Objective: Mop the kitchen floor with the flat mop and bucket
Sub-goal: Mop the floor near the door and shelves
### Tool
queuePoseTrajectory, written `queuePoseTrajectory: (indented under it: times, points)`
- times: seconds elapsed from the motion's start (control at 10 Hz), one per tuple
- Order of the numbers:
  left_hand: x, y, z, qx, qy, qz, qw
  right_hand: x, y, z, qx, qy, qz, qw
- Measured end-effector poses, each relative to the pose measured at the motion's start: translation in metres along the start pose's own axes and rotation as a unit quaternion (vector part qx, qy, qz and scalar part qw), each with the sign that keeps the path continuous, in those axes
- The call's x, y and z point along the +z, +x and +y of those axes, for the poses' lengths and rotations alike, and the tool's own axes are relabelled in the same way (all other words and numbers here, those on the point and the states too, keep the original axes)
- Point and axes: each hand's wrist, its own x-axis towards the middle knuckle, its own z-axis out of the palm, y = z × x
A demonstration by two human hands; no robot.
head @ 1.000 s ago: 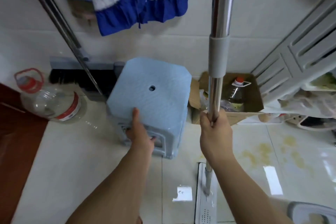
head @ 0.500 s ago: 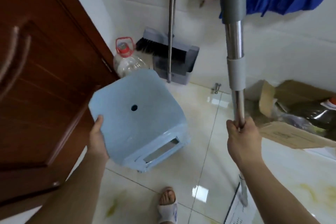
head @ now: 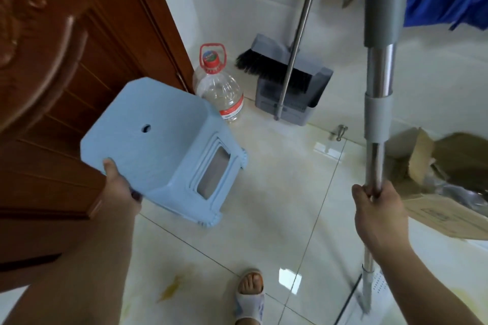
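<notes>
The tiled floor [head: 264, 192] shows yellowish stains at six o'clock. The blue plastic stool [head: 158, 145] hangs tilted at nine o'clock, its edge gripped by the left hand [head: 118, 187]. The flat mop pole [head: 377, 113] stands near upright at three o'clock, long axis vertical, clasped by the right hand [head: 377, 211]; the mop head [head: 369, 295] lies directly below that grip.
</notes>
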Motion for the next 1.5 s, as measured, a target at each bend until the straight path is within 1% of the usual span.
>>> queuePoseTrajectory:
  times: [0.1,0.2,0.3,0.4,0.5,0.6,0.7,0.8,0.9,1.0,1.1,1.2,1.3,1.4,1.5]
  points:
    - [0.014,0.009,0.018,-0.069,0.107,0.108,0.986,-0.017,0.000,0.005,0.033,0.001,0.021,0.999]
    - [0.038,-0.022,0.011,0.057,0.417,0.082,0.903,-0.062,-0.010,0.005,0.098,0.030,0.035,0.994]
    - [0.090,-0.125,-0.006,0.101,0.258,0.028,0.960,-0.137,-0.023,-0.002,0.114,0.073,0.082,0.987]
    - [0.143,-0.285,-0.032,0.038,0.294,-0.216,0.930,-0.231,-0.041,-0.022,0.091,0.174,0.143,0.970]
    - [0.167,-0.436,-0.072,0.028,0.405,-0.442,0.800,-0.335,-0.075,-0.031,0.052,0.253,0.173,0.950]
    - [0.163,-0.557,-0.123,0.032,0.486,-0.556,0.674,-0.421,-0.124,-0.023,0.007,0.290,0.169,0.942]
    - [0.150,-0.661,-0.179,0.088,0.541,-0.587,0.596,-0.490,-0.180,-0.005,-0.063,0.311,0.197,0.928]
    - [0.128,-0.730,-0.231,0.160,0.551,-0.583,0.575,-0.530,-0.219,0.009,-0.150,0.355,0.200,0.901]
    - [0.107,-0.767,-0.260,0.196,0.518,-0.551,0.624,-0.564,-0.256,0.036,-0.196,0.398,0.116,0.888]
    - [0.102,-0.769,-0.259,0.295,0.581,-0.546,0.526,-0.582,-0.281,0.063,-0.207,0.356,0.065,0.909]
    - [0.098,-0.771,-0.244,0.348,0.603,-0.556,0.453,-0.593,-0.297,0.074,-0.231,0.378,0.077,0.893]
    - [0.103,-0.772,-0.228,0.345,0.587,-0.568,0.462,-0.595,-0.308,0.065,-0.251,0.386,0.119,0.880]
    - [0.119,-0.737,-0.207,0.311,0.633,-0.565,0.429,-0.574,-0.315,0.061,-0.226,0.347,0.098,0.905]
    - [0.128,-0.686,-0.190,0.297,0.686,-0.536,0.393,-0.550,-0.314,0.047,-0.223,0.310,-0.073,0.922]
    - [0.145,-0.653,-0.177,0.345,0.687,-0.491,0.409,-0.451,-0.361,0.075,-0.236,0.264,-0.085,0.931]
